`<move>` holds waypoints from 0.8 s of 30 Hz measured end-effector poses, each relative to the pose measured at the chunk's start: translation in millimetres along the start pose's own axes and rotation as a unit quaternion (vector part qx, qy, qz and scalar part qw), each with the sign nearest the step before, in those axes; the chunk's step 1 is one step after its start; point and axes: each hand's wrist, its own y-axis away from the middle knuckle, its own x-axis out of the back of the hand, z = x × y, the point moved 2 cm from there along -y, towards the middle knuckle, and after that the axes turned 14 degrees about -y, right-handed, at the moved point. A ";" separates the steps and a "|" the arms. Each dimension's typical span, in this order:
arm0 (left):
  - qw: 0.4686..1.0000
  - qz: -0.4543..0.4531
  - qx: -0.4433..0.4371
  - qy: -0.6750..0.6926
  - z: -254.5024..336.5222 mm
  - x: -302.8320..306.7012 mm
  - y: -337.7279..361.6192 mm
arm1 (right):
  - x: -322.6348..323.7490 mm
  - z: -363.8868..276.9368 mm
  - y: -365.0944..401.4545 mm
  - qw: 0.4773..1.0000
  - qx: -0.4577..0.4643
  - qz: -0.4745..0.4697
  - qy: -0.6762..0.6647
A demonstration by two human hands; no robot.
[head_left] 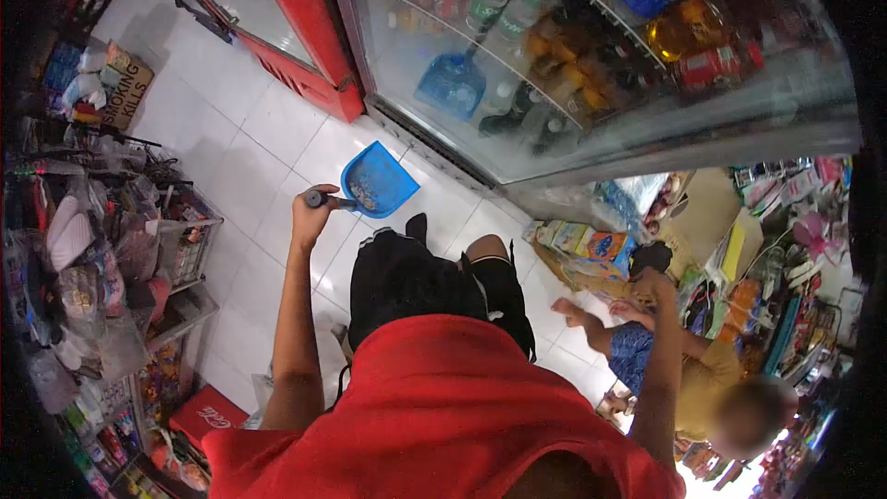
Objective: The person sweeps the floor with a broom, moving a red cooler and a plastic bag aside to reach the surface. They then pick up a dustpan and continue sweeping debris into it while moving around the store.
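My left hand is closed around the dark grip of a blue dustpan. The pan is over the white tiled floor, ahead of my feet, with grey dirt and small bits of debris in it. Out to the right, my right hand is closed, its fingers bent at a dark, rounded object. I cannot tell what this object is. Behind that hand are drink cartons in a cardboard box.
A glass-door drinks fridge stands ahead, beside a red-framed cabinet. Crowded racks line the left, near a "SMOKING KILLS" carton. A person in a yellow top is close on my right. Red cooler sits at lower left.
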 end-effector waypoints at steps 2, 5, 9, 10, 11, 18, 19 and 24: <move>1.000 -0.014 -0.011 -0.024 8.3 2.2 -10.8 | 4.0 -8.4 -2.0 1.000 -0.005 0.006 0.002; 0.998 -0.046 -0.034 -0.017 22.2 2.6 -22.3 | 14.0 -21.6 -12.9 1.000 -0.015 0.020 0.000; 0.999 -0.032 -0.011 -0.016 30.5 -3.4 -22.3 | 0.9 -5.0 -53.5 1.000 0.011 0.019 0.015; 0.999 -0.029 -0.012 0.002 33.1 -6.8 -19.9 | -4.6 -4.3 -59.0 1.000 0.017 0.021 0.012; 0.999 -0.027 -0.010 -0.016 35.7 -9.2 -17.2 | -3.1 -10.5 -54.2 0.999 0.015 0.023 0.039; 0.997 0.023 0.058 -0.040 31.6 -35.8 -8.9 | -43.4 28.2 -80.6 0.997 0.009 -0.051 0.055; 0.994 0.027 0.074 -0.073 34.6 -39.0 -8.7 | -47.2 34.2 -82.2 0.999 0.010 -0.033 0.003; 0.994 -0.002 0.075 -0.082 30.9 -54.2 -8.0 | -69.9 6.6 -62.1 0.994 0.106 -0.021 0.013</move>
